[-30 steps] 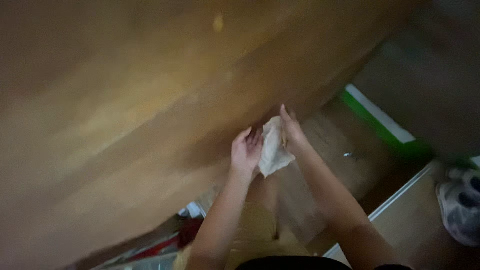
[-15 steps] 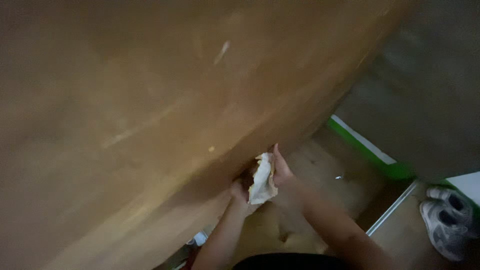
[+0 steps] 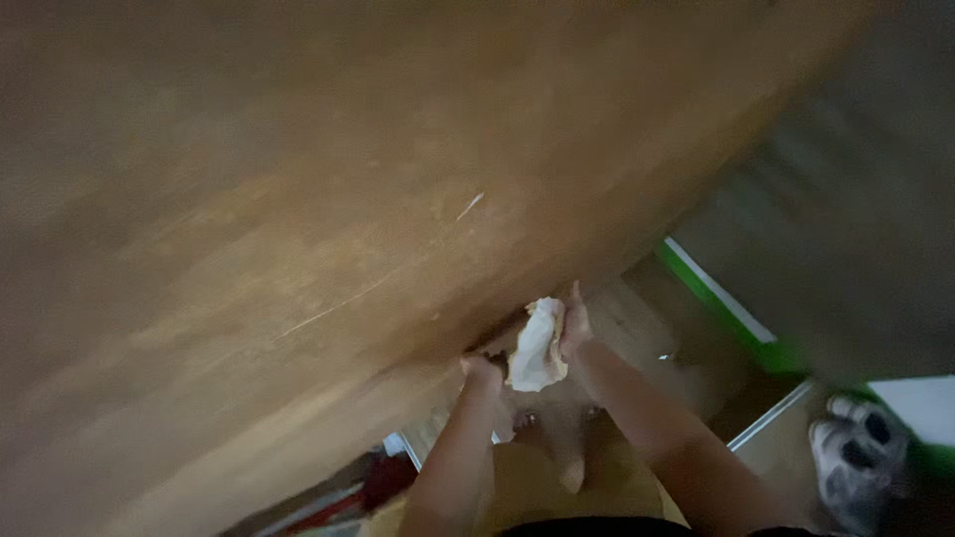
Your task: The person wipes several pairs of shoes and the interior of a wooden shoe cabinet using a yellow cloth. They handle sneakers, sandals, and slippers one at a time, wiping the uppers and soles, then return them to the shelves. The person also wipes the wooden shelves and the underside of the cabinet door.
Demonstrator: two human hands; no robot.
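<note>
**user1:** Crumpled white cloth [image 3: 537,348] or paper towel, can't tell which, sits just below centre of the frame, pressed up against the lower edge of a big wooden surface [image 3: 328,229]. Anyone make out the grip?

**user2:** Going near to far: bottom of the frame you've got both bare forearms coming up from the bottom edge. The right hand [image 3: 574,326] is on the right side of the wad, fingers closed around it, so that one's clamped on the cloth. The left hand [image 3: 484,372] is lower left of it, right at the wad's bottom corner and tucked under the wood edge. Too blurry and dark to say whether those fingers are curled or spread, honestly can't tell.

**user1:** And behind the arms?

**user2:** Wood plank floor [image 3: 637,328] below the hands. Bottom right corner has a white sneaker [image 3: 851,462] with dark patches, well apart from the hands. A green and white strip [image 3: 716,298] runs diagonally right of centre. Something red [image 3: 383,477] at lower left, blurred. The brown wood surface fills the whole upper left, with a few pale scratches.
</note>
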